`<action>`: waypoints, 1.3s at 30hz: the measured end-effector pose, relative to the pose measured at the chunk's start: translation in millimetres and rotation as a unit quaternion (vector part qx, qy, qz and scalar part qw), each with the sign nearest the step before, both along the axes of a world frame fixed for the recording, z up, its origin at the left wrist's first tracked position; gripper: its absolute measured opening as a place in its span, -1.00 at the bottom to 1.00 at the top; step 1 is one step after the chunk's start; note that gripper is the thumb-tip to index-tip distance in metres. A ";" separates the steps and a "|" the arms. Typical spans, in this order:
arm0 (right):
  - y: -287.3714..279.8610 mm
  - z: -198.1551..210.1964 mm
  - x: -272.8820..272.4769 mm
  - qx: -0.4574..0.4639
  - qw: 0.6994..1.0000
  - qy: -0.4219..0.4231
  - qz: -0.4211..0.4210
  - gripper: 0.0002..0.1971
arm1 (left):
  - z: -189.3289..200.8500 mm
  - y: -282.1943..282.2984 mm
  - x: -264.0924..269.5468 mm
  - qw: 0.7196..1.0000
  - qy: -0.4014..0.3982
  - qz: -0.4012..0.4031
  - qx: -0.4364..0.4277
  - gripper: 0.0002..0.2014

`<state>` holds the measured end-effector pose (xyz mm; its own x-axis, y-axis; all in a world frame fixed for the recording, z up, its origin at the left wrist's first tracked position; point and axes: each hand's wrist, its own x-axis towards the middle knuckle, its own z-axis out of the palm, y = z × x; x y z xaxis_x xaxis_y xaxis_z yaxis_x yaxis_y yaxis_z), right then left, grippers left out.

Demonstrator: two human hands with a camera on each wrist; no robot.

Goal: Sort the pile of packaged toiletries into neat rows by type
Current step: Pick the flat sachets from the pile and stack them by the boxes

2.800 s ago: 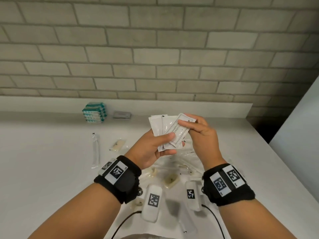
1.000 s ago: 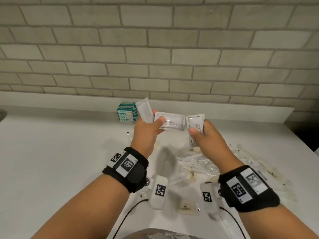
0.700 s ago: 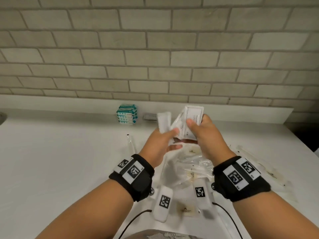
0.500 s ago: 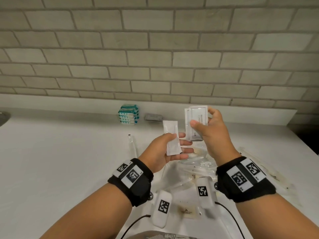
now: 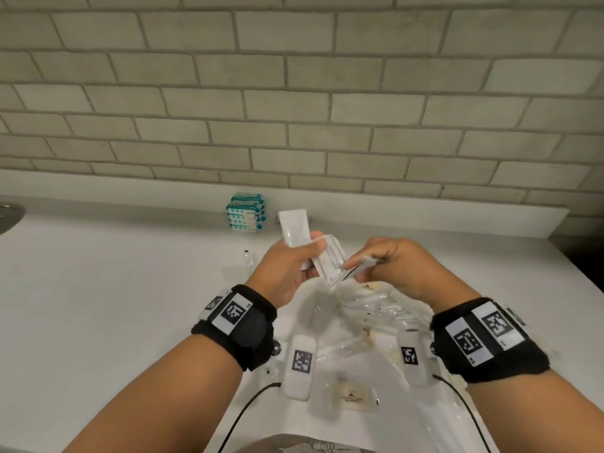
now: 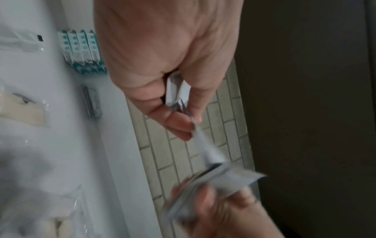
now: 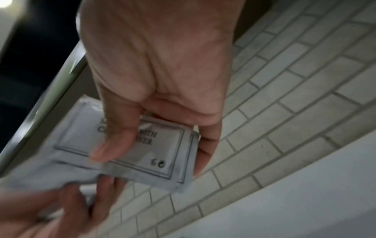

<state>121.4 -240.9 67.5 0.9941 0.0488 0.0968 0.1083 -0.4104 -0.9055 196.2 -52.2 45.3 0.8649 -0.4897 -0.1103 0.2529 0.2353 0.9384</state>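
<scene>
My left hand (image 5: 313,259) pinches a plain white sachet (image 5: 294,227) that stands upright above the counter. My right hand (image 5: 356,270) pinches a few printed white sachets (image 5: 331,261), and their far end touches the left hand's fingers. In the right wrist view the right hand (image 7: 150,161) has its thumb across the printed sachets (image 7: 162,153). In the left wrist view the left hand (image 6: 183,116) pinches the white sachet (image 6: 176,90). Below both hands lies a pile of clear-wrapped toiletries (image 5: 366,322).
A stack of teal packets (image 5: 245,213) and a small grey packet (image 6: 92,103) sit by the counter's back ledge. A long clear-wrapped item (image 5: 249,259) lies left of the hands, a beige packet (image 5: 353,395) near me. A sink rim (image 5: 9,214) shows far left.
Half a second ago the hands were apart, the right one holding its sachets upright. The right hand has dropped and swung left, bringing its sachets against the left hand.
</scene>
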 end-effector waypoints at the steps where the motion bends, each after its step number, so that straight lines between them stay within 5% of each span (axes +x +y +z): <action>1: -1.7 -5.2 -1.8 -0.011 1.000 0.019 -0.009 -0.69 | -0.8 1.3 4.2 1.000 -0.009 0.024 0.002 -0.85; 8: -8.3 -19.0 -11.9 0.063 0.989 0.032 -0.129 -0.83 | -6.5 7.2 13.4 0.993 -0.022 0.116 0.007 -0.70; 13: 7.7 -16.2 -12.8 0.171 0.976 0.077 -0.109 -0.83 | -5.9 4.8 10.7 0.989 0.002 0.129 -0.077 -0.75; 19: 23.1 -3.7 -5.5 -0.119 0.989 -0.011 -0.092 -0.78 | -7.3 1.6 9.9 0.984 -0.123 0.029 0.129 -0.72; 22: 27.6 -0.7 -0.2 -0.105 0.992 0.045 -0.051 -0.70 | -4.8 -4.4 3.2 0.980 -0.148 -0.027 0.131 -0.68; 26: 22.1 -7.3 3.0 -0.020 0.994 0.018 -0.108 -0.60 | -1.9 -1.5 6.3 0.993 -0.052 0.019 0.104 -0.30; 29: 10.2 -10.7 2.0 0.032 0.990 0.002 -0.137 -0.74 | -8.1 5.7 9.0 0.975 -0.117 0.011 0.191 -0.58; 32: -1.6 -11.6 2.3 0.075 0.983 -0.007 -0.167 -0.77 | -14.4 7.4 8.7 0.976 -0.132 0.006 0.174 -0.87; 39: -14.5 1.7 -0.7 0.036 0.988 -0.016 -0.148 -0.75 | -11.4 6.0 6.7 0.971 -0.134 -0.002 0.199 -0.67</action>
<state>120.7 -255.4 69.1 0.9599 -0.2525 0.1215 0.0225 -0.3629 -0.9315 202.9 -46.2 33.9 0.8871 -0.4573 -0.0623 -0.0132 -0.1601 0.9870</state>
